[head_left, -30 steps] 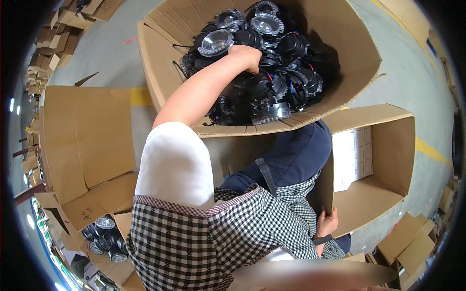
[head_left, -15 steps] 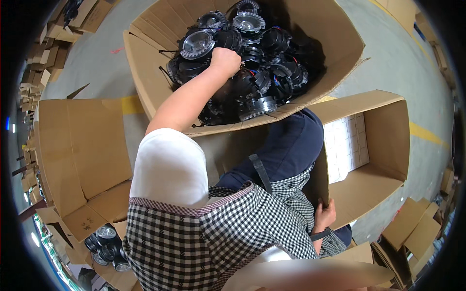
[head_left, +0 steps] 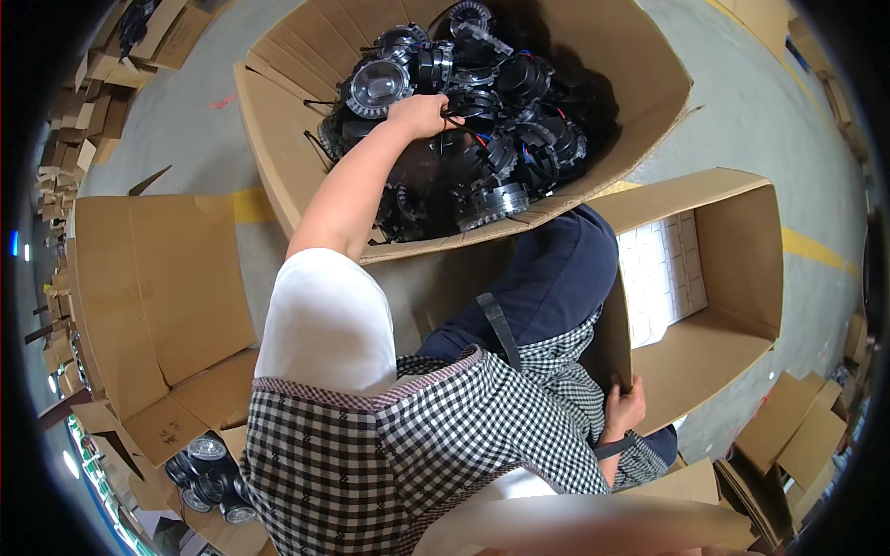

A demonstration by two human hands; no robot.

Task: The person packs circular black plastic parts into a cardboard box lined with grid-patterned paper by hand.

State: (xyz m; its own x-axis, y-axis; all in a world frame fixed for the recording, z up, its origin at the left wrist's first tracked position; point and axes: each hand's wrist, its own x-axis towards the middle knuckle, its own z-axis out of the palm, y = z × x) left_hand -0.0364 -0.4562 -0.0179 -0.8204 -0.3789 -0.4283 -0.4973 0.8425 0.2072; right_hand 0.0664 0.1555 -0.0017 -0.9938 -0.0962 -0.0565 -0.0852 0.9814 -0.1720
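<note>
The left hand (head_left: 422, 113) is reaching into the large cardboard box (head_left: 649, 83) and its fingers are curling closed on one of the black lamp parts (head_left: 482, 139) near the top of the pile, just beside a unit with a clear round lens (head_left: 377, 85). The grip is looking narrow, but the fingers are hiding which piece exactly it is holding.

The right hand (head_left: 626, 408) is resting low at the person's side, with the fingers wrapped over the near edge of the second cardboard box (head_left: 742, 278), holding it steady.

Around the left hand, the pile of black round housings, with thin red and blue wires showing here and there, is filling most of the large box. The second box is standing open just to the right, touching the first, and it is showing only a white gridded insert (head_left: 663, 269) on its inner wall; no lamp part is lying in it as far as I can see. So I am judging that the work is at its beginning, with almost the whole pile left.

Further out, an opened box with flaps (head_left: 158, 287) is lying on the floor at the left, and more black parts (head_left: 204, 468) are sitting in a carton below it.
</note>
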